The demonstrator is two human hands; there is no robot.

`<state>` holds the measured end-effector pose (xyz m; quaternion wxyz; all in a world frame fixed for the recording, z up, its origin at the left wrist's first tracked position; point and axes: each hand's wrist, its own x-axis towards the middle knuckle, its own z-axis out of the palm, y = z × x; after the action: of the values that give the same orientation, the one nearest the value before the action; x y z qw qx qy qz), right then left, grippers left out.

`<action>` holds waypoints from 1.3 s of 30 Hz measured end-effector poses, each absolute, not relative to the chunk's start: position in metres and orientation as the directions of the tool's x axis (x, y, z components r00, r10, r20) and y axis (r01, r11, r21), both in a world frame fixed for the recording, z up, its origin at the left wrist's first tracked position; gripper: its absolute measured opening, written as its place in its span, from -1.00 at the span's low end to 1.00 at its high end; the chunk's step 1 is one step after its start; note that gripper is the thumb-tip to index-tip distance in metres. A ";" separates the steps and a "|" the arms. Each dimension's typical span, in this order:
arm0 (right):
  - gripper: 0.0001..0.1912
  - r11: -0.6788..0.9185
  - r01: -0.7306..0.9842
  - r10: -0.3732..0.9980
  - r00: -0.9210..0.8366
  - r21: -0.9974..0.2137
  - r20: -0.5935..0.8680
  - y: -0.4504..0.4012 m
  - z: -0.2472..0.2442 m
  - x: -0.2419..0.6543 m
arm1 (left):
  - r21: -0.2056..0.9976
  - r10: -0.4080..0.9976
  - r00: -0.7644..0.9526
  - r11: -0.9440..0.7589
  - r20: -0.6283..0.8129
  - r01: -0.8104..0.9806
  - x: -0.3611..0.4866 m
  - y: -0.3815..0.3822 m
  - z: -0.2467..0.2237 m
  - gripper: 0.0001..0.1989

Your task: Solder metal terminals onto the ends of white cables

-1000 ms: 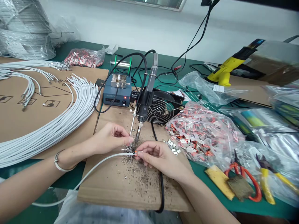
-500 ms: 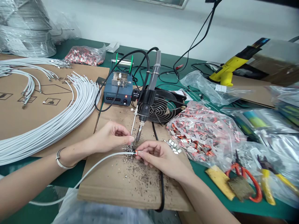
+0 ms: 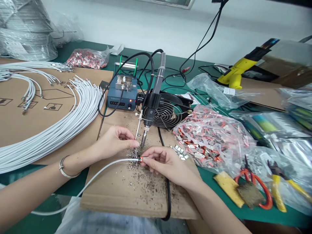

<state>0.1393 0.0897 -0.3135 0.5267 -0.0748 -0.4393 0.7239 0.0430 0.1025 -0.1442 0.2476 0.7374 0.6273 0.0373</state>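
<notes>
My right hand [image 3: 163, 162] pinches a small orange-and-metal connector [image 3: 141, 159] at the end of a white cable [image 3: 104, 167], just below the soldering iron's tip. The cable curves away to the lower left. My left hand [image 3: 119, 139] is closed, its thumb and index fingertips at the lower end of a thin metal solder feed tube [image 3: 139, 125]. The soldering iron [image 3: 151, 109] is held in a stand, tip pointing down between my hands. Solder scraps [image 3: 134, 152] lie heaped under the tip.
A blue soldering unit [image 3: 122, 97] and a black fan [image 3: 168, 113] stand behind the iron. Left lies a bundle of white cables [image 3: 80, 120]. To the right are a bag of orange-and-metal connectors [image 3: 207, 136], red-handled scissors [image 3: 265, 191], yellow-handled cutters [image 3: 276, 188] and a yellow sponge [image 3: 227, 188].
The view has shifted very slightly. Both hands keep nearly the same pose, and the connector stays under the iron's tip.
</notes>
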 end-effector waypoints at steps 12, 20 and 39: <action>-0.80 -0.053 -0.691 0.829 -0.433 -0.721 0.354 0.091 -0.313 0.138 | 0.376 0.949 0.275 -0.201 -0.155 0.904 0.043 0.100 -0.151 -0.85; -0.80 -0.056 -0.691 0.829 -0.435 -0.721 0.352 0.091 -0.313 0.139 | 0.385 0.947 0.288 -0.216 -0.141 0.897 0.043 0.098 -0.153 -0.85; -0.85 -0.072 -0.693 0.836 -0.434 -0.718 0.335 0.090 -0.309 0.141 | 0.466 0.963 0.239 -0.156 -0.124 0.871 0.045 0.097 -0.159 -0.89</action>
<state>0.1407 0.0899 -0.3093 0.5255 -0.0827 -0.4336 0.7273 0.0455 0.0966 -0.1593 0.2276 0.7534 0.6086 0.1013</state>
